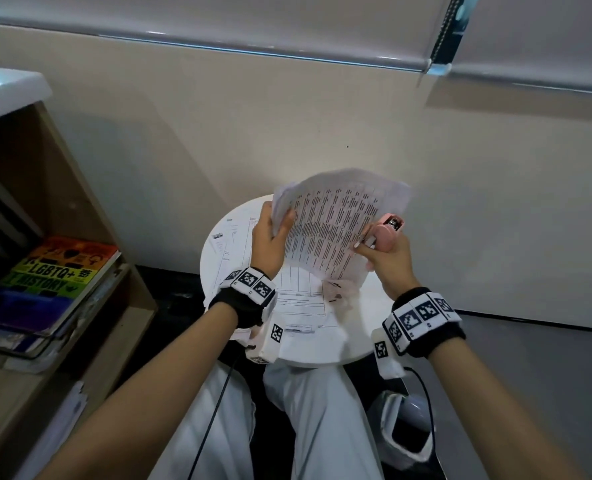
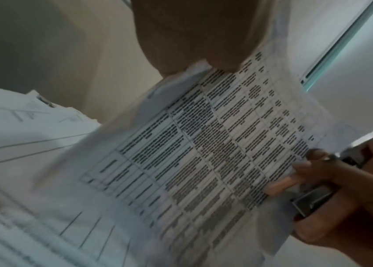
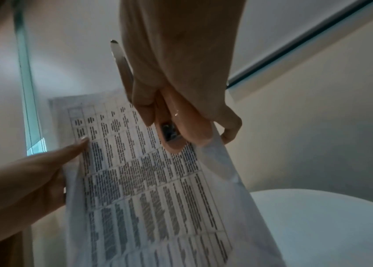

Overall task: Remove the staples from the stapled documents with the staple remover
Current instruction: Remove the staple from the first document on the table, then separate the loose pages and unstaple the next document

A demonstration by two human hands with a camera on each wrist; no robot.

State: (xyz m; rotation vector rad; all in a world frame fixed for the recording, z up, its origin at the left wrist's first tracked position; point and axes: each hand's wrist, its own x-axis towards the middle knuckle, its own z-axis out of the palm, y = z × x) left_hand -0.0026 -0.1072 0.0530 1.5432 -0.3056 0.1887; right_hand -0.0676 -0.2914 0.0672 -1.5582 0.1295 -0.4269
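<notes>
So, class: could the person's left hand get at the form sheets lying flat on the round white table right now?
Probably not without letting go: the left hand grips the raised printed document, which hangs over the flat form sheets.

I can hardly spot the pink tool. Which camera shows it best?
The right wrist view: the remover is close, gripped by the right hand. Head view shows it small; left wrist view catches only its edge.
</notes>
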